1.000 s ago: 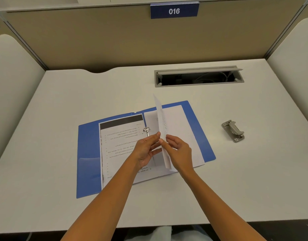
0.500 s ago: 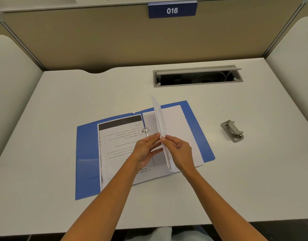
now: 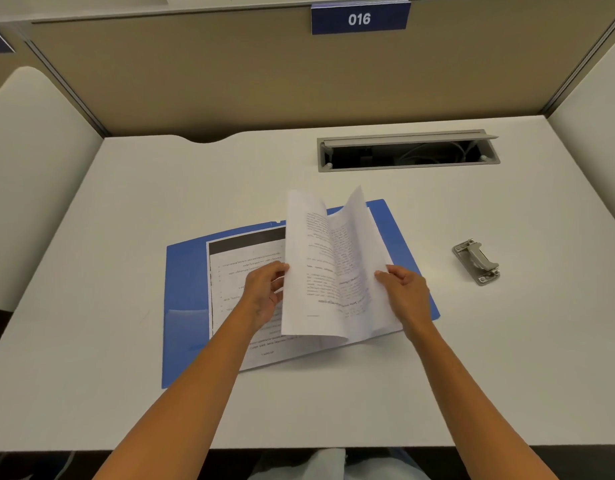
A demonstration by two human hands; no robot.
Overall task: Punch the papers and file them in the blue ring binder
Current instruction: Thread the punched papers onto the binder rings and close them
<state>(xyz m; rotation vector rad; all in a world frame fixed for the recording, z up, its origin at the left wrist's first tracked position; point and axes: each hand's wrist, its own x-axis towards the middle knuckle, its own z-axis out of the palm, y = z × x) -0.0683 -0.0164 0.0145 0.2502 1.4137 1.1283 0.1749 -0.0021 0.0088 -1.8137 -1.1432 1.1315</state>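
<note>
Head view: a person at a white tabletop [image 3: 126, 220] works over an open blue ring binder [image 3: 186, 282], the landmark here.
Step in hand: filing, I'd judge. A bowed sheaf of papers [image 3: 330, 271] is held up over the binder's middle.
Left hand [image 3: 264, 292]: fingers pinch the sheaf's left edge, thumb on the near face.
Right hand [image 3: 405, 292]: fingers curl round the sheaf's right edge.
Binder contents: a printed page with a black header band [image 3: 245, 265] lies flat on the left half; white sheets cover the right half, under the lifted sheaf.
Rings: hidden behind the papers (so I cannot tell whether they are open or shut).
Hole punch [image 3: 476, 261]: well apart to the binder's right, untouched.
Cable tray [image 3: 408, 150]: beyond the binder, lid propped open, cables inside.
Next move: probably calls for lining the punched edge up with the rings and lowering the sheaf without creasing it.
</note>
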